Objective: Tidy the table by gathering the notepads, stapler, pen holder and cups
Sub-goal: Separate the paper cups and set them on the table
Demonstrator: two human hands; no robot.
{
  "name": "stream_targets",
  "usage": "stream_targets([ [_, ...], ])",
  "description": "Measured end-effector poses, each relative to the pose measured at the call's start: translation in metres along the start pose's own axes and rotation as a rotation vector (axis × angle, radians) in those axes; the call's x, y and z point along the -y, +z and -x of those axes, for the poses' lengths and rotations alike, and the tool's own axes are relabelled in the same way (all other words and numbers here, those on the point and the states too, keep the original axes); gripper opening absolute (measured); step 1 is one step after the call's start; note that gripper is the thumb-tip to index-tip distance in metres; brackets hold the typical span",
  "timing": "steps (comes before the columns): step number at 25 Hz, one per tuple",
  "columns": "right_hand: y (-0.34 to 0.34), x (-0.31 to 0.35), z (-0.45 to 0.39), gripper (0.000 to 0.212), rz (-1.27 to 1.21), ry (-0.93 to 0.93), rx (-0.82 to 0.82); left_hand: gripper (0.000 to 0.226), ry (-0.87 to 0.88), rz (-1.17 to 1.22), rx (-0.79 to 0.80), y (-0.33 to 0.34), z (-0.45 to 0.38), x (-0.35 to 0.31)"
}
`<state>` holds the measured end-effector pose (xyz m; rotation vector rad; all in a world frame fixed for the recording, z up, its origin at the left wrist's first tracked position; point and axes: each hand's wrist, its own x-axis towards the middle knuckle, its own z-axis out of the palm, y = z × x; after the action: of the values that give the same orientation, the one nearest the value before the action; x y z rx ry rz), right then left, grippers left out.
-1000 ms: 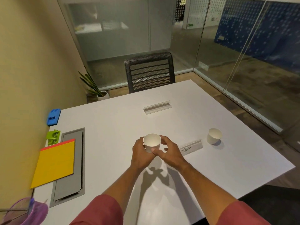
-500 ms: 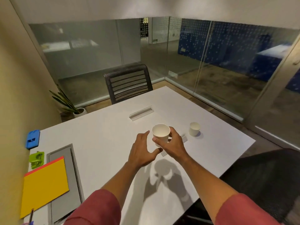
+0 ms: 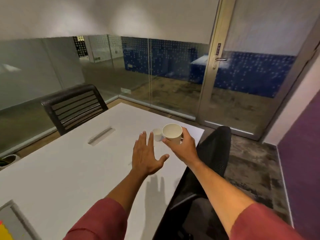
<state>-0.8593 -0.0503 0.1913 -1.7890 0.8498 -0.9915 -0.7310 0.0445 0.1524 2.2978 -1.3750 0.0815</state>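
My right hand point(image 3: 183, 147) grips a white paper cup point(image 3: 172, 133) by its side and holds it upright above the white table point(image 3: 72, 167), near the table's right edge. A second white paper cup point(image 3: 157, 134) stands on the table just left of it, partly hidden behind the held cup and my left fingertips. My left hand point(image 3: 146, 155) hovers flat over the table with fingers spread and holds nothing; its fingertips are close to the second cup. A corner of the yellow notepad point(image 3: 6, 231) shows at the bottom left.
A clear name-card holder point(image 3: 101, 135) lies on the table further back. A black mesh chair point(image 3: 74, 106) stands behind the table and another black chair point(image 3: 213, 153) at its right side. A grey cable hatch point(image 3: 10, 220) is at the lower left. Glass walls surround the room.
My right hand has carried the cup to the right, next to the second cup. My left hand let go of it and now reaches open. The view swung right, away from the notepad side.
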Motion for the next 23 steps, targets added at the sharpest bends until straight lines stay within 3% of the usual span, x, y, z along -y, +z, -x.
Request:
stream_targets([
  [12, -0.194, -0.032, 0.023, 0.07, 0.131, 0.088, -0.462, 0.108, 0.294, -0.046, 0.028, 0.034, -0.035, -0.172],
  [23, -0.368, -0.111, 0.004, 0.074, 0.189, 0.15, -0.538, 0.11, 0.426, -0.077, 0.033, 0.102, -0.054, -0.35],
])
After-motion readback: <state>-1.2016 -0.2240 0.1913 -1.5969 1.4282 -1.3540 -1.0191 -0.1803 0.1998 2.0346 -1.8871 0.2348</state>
